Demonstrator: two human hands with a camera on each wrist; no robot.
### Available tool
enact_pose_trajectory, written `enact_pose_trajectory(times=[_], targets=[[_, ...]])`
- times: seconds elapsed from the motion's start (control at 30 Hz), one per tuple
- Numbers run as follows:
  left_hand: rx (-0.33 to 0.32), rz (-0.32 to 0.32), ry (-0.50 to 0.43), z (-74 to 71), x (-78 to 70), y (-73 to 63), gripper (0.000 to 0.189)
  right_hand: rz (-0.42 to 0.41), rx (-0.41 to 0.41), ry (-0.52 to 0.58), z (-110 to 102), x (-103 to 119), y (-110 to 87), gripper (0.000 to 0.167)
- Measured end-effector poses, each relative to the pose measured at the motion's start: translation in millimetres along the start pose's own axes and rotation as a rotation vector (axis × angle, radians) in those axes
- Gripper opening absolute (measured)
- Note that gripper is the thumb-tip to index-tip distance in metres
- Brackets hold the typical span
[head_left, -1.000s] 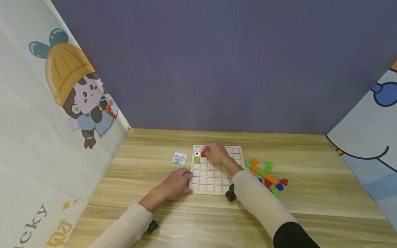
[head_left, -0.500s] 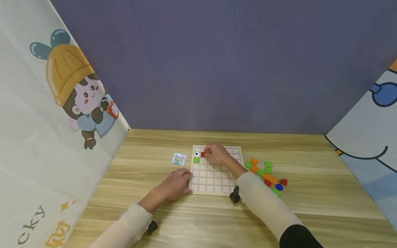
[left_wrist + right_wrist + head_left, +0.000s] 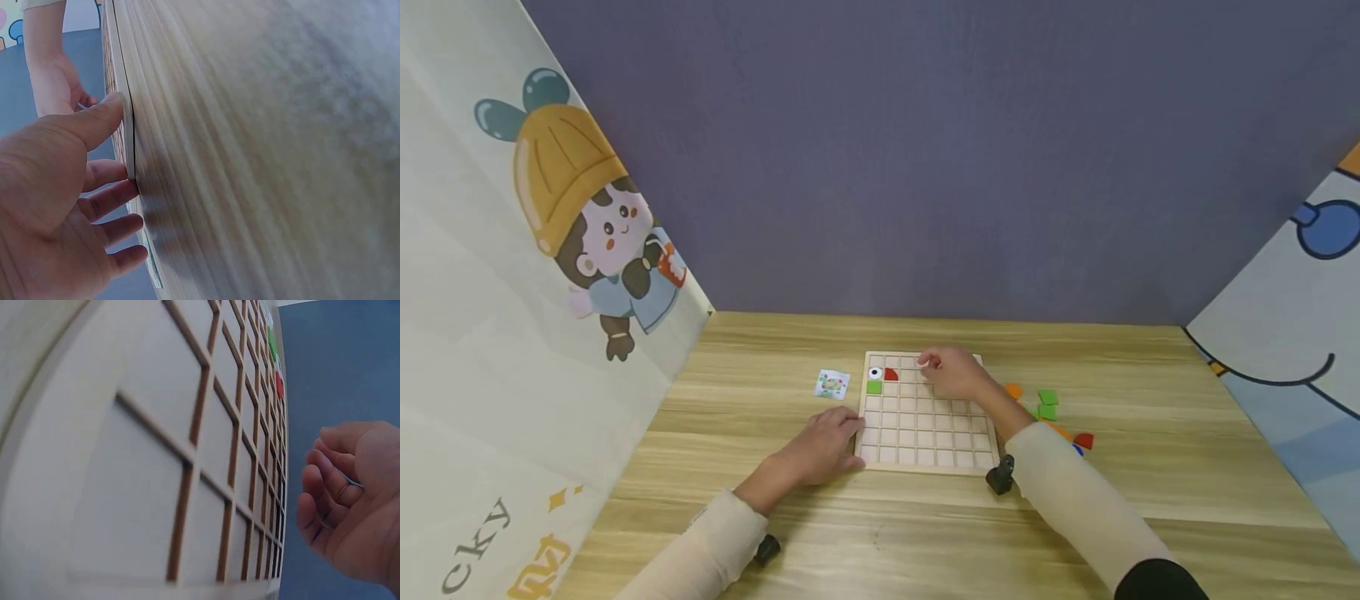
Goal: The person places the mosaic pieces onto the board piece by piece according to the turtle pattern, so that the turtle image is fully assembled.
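Note:
A wooden grid board (image 3: 916, 433) lies flat on the table. In its upper left cells sit a white piece with a black dot (image 3: 876, 373), a green square (image 3: 874, 387) and a red quarter-circle piece (image 3: 891, 375). My left hand (image 3: 826, 446) rests at the board's left edge; in the left wrist view, its thumb (image 3: 103, 119) touches the rim and the fingers spread along it. Over the board's upper right part is my right hand (image 3: 955, 373). Its fingers (image 3: 319, 487) bend loosely in the right wrist view, with no piece visible between them.
A small printed card (image 3: 832, 384) lies left of the board. To the right are loose pieces, among them green squares (image 3: 1048, 397), an orange square (image 3: 1014, 391) and a red piece (image 3: 1083, 441); my right arm covers some. A dark wall (image 3: 955, 183) rises behind the table.
My right hand has let go of the red piece, which stays in its cell, and has moved right. The left hand keeps its place at the board's edge.

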State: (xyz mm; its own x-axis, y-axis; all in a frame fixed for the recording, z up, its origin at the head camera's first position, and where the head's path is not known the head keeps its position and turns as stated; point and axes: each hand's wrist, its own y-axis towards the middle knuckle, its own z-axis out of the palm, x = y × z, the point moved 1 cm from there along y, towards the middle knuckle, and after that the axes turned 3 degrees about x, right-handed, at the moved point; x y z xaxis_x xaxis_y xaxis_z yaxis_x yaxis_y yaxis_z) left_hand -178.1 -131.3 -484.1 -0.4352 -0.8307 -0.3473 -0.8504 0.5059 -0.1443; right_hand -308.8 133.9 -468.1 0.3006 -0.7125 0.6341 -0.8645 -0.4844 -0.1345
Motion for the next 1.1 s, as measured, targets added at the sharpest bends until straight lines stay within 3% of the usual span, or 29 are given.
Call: enact_pose_trajectory(times=[0.23, 0.43, 0.67, 0.8, 1.1], targets=[[0.002, -0.003, -0.001, 0.2, 0.0, 0.3, 0.065, -0.002, 0.002, 0.033, -22, -24, -17.8, 0.031], [0.002, 0.002, 0.007, 0.8, 0.7, 0.1, 0.065, -0.016, -0.019, -0.016, -37, -43, -34.8, 0.028], [0.005, -0.001, 0.006, 0.5, 0.4, 0.3, 0.065, -0.029, -0.034, -0.088, -44, -60, -48.8, 0.010], [0.004, 0.002, 0.016, -0.2, -0.8, -0.2, 0.065, -0.021, -0.015, -0.095, -47, -66, -56.9, 0.004], [0.002, 0.002, 0.009, -1.6, -2.5, 0.3, 0.065, 0.016, 0.068, -0.099, -52, -76, -68.2, 0.013]])
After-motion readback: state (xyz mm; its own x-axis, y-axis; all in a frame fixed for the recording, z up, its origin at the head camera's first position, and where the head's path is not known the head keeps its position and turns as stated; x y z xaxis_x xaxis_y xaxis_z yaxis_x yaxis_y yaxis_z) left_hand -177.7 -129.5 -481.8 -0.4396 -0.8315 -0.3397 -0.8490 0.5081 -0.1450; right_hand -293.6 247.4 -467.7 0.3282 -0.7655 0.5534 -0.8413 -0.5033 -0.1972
